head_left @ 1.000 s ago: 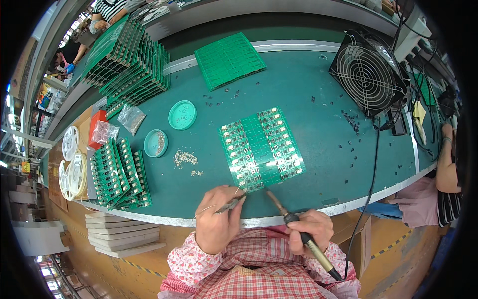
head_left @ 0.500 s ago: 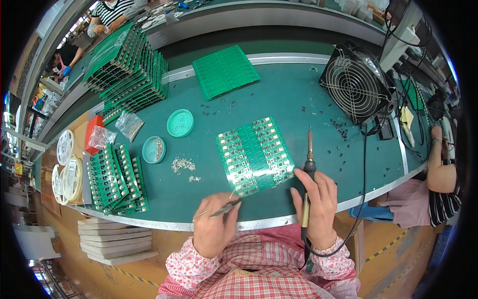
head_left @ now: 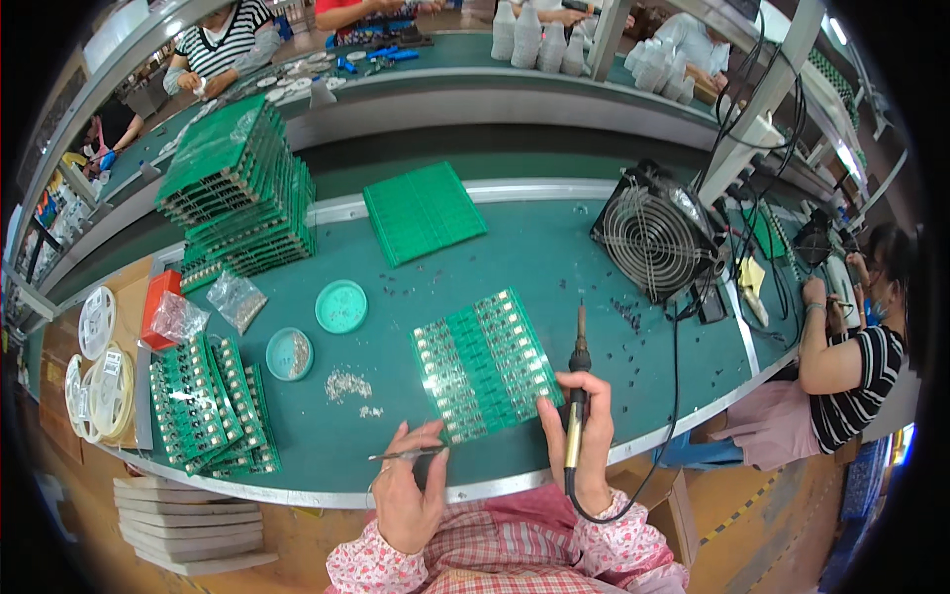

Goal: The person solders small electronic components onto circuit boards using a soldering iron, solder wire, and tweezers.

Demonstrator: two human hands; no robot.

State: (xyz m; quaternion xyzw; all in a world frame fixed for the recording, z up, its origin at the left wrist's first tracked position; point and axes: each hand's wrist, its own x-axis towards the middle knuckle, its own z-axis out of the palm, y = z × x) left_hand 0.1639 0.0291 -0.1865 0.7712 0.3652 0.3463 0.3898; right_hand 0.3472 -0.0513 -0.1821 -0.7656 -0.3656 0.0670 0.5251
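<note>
- L hand [head_left: 408, 495]: fingers closed on tweezers [head_left: 408, 453], held crosswise; fingertips at PCB panel's near-L corner, can't tell if touching.
- R hand [head_left: 590, 436]: fingers wrapped on soldering iron [head_left: 580, 361], tip pointing away from person, cord looping below; index + thumb ends at panel's R edge.
- PCB panel [head_left: 485, 366]: on green table [head_left: 534, 247], btwn & just beyond hands, populated w/ rows of small comps.
- L of panel: loose pale comps [head_left: 348, 386], 2 round dishes, i.e. near dish [head_left: 289, 354] + far dish [head_left: 341, 306].
- Far side: plain green panel [head_left: 426, 213].
- R: black fan [head_left: 653, 238], dark bits [head_left: 627, 315] nearby.
</note>
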